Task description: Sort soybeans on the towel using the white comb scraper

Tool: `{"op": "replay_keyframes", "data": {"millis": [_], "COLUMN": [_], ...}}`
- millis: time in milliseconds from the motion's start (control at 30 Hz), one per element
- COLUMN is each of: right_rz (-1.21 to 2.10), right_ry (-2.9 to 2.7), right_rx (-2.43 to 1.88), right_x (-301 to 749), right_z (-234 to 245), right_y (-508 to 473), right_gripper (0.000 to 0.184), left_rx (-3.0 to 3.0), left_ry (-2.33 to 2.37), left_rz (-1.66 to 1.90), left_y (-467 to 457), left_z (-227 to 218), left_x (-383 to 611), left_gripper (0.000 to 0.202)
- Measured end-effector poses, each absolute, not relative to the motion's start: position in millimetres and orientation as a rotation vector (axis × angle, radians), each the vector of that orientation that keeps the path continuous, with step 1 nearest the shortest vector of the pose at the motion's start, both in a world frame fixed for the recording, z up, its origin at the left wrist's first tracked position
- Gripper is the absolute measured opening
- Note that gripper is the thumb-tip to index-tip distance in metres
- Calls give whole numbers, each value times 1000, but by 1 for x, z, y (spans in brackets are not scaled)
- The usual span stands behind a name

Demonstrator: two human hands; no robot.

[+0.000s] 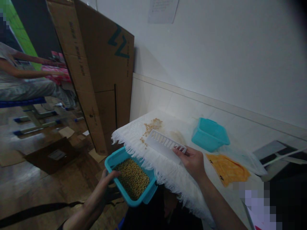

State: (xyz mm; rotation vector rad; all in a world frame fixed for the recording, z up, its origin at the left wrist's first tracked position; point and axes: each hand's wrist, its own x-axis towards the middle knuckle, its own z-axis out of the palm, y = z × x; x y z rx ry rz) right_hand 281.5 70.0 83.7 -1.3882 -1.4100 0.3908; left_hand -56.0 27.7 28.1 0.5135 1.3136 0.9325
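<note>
My left hand [107,180] grips the rim of a teal plastic bin [151,191], its thumb over the edge. Round yellowish beans [134,179] cover the bottom of this bin, which is held just below the front edge of the table. My right hand [194,161] is closed on one end of a white slotted plastic tray [160,147], held tilted over a fringed white cloth [172,172]. Loose beans [153,125] lie scattered on the cloth beyond the tray's far end.
A second teal bin [211,135] stands farther back on the table, near an orange mesh bag [229,169] and clear plastic. To the left rises a tall cardboard box [105,70]. A seated person [21,73] is beyond it. A white wall [227,54] backs the table.
</note>
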Motion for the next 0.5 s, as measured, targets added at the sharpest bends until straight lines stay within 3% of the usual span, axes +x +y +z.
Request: {"op": "replay_keyframes", "data": {"millis": [500], "right_rz": [348], "right_ry": [-1400], "right_rx": [-1405], "right_x": [285], "right_z": [88], "right_y": [71], "right_gripper": [37], "left_rx": [498], "left_ry": [1299], "left_rz": [957], "left_y": [27], "left_z": [23], "left_x": [-57], "left_gripper": [71]}}
